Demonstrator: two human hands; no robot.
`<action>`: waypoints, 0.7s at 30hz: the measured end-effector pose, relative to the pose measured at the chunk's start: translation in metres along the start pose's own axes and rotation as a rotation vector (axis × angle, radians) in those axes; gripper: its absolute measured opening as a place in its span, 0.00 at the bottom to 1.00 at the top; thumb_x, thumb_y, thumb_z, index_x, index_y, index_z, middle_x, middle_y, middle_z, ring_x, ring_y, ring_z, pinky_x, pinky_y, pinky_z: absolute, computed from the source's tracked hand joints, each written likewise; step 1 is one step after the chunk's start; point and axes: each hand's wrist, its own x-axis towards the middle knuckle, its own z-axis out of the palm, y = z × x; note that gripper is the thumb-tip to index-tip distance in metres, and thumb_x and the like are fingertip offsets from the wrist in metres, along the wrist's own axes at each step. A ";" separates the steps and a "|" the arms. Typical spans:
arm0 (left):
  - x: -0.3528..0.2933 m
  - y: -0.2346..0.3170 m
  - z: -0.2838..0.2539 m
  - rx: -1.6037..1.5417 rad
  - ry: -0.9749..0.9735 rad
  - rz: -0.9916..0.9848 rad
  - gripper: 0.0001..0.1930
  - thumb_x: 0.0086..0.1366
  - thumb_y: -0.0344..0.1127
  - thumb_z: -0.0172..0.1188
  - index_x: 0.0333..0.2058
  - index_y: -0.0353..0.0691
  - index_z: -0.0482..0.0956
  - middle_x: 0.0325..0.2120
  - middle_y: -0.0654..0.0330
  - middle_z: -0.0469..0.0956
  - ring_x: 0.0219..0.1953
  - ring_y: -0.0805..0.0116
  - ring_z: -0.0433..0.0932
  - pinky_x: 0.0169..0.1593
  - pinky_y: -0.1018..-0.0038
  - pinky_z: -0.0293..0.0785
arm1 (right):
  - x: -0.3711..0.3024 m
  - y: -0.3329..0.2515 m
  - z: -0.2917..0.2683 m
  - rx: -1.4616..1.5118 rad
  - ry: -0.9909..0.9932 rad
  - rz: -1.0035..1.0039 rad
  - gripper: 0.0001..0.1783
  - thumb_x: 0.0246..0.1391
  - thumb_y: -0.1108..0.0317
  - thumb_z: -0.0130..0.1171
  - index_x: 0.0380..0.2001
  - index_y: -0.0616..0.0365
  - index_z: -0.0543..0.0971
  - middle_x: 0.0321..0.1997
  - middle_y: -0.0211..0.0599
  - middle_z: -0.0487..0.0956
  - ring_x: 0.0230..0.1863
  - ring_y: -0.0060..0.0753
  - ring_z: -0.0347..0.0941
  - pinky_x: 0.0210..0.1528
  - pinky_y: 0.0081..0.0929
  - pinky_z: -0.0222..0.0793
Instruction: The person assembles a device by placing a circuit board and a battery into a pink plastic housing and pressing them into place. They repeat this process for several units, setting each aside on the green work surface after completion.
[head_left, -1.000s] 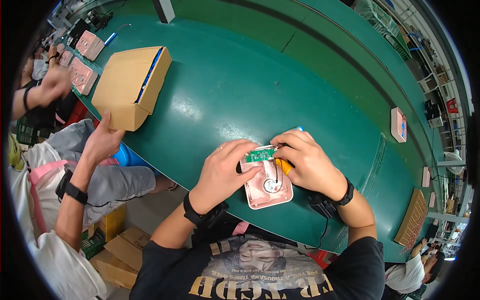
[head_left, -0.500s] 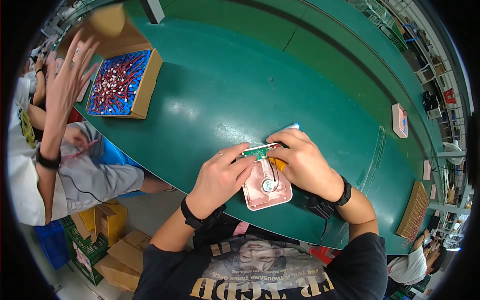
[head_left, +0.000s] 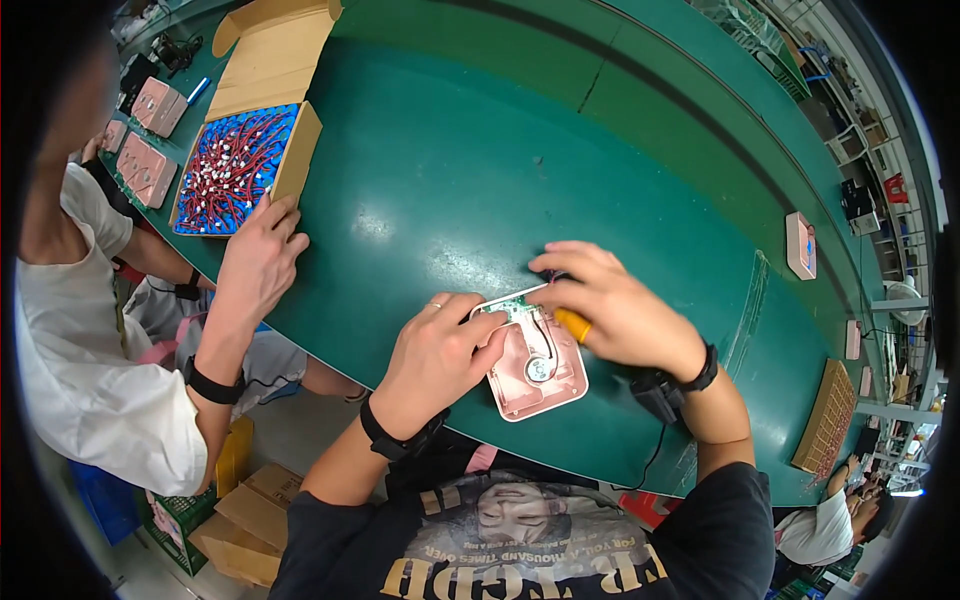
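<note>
A pink plastic housing (head_left: 525, 393), open side up, lies on the table before me. It holds a round silver component (head_left: 540, 370) with dark wires. At its far edge is a green circuit board (head_left: 519, 309) beside a white strip. My left hand (head_left: 437, 350) is closed on the board's left part, its thumb over the housing. My right hand (head_left: 620, 315) curls at the board's right end, thumb and fingers around a small dark bit. A yellow piece (head_left: 572, 324) shows at its fingers; whether worn or held, I cannot tell.
A cardboard box (head_left: 300, 160) of blue cells with red wires stands at left, a co-worker's hand (head_left: 262, 250) on its edge. Pink housings (head_left: 147, 170) lie beyond it. A black device (head_left: 655, 397) with a cable sits near my right wrist; a compartmented tray (head_left: 826, 418) stands far right.
My right hand has lifted slightly and its fingers have shifted; the blue-tipped item behind it no longer shows. The left hand has barely moved. The co-worker's raised hand has come down to the box.
</note>
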 end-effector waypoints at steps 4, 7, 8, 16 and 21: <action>0.003 -0.005 -0.005 -0.027 -0.039 -0.010 0.08 0.63 0.31 0.72 0.41 0.40 0.90 0.36 0.57 0.82 0.39 0.55 0.82 0.42 0.62 0.81 | -0.001 0.036 -0.013 0.158 0.025 0.166 0.19 0.58 0.71 0.71 0.53 0.56 0.86 0.55 0.41 0.82 0.58 0.48 0.77 0.61 0.41 0.75; 0.002 -0.009 -0.001 -0.002 -0.006 -0.012 0.07 0.62 0.31 0.72 0.39 0.40 0.89 0.35 0.57 0.81 0.37 0.55 0.81 0.40 0.62 0.81 | -0.002 0.052 -0.003 0.164 -0.128 0.226 0.21 0.58 0.71 0.70 0.56 0.57 0.85 0.51 0.40 0.83 0.51 0.46 0.79 0.54 0.40 0.77; 0.001 -0.010 0.000 0.014 0.009 -0.019 0.06 0.62 0.31 0.72 0.38 0.40 0.89 0.34 0.57 0.80 0.36 0.55 0.81 0.39 0.61 0.81 | 0.000 0.050 -0.003 0.164 -0.126 0.230 0.21 0.58 0.71 0.70 0.56 0.57 0.85 0.51 0.40 0.83 0.51 0.46 0.79 0.54 0.40 0.77; 0.003 -0.017 0.006 0.034 0.048 -0.034 0.05 0.62 0.29 0.71 0.36 0.38 0.87 0.31 0.56 0.77 0.34 0.55 0.79 0.36 0.60 0.78 | 0.004 0.044 -0.008 0.412 -0.210 0.477 0.22 0.57 0.73 0.70 0.56 0.58 0.84 0.41 0.38 0.83 0.36 0.42 0.79 0.42 0.40 0.77; 0.003 -0.020 0.009 0.034 0.066 -0.037 0.05 0.62 0.29 0.71 0.36 0.39 0.87 0.31 0.57 0.76 0.34 0.55 0.79 0.36 0.61 0.78 | -0.001 0.020 0.006 0.487 -0.172 0.373 0.21 0.55 0.74 0.71 0.53 0.58 0.86 0.39 0.40 0.82 0.36 0.42 0.79 0.40 0.36 0.76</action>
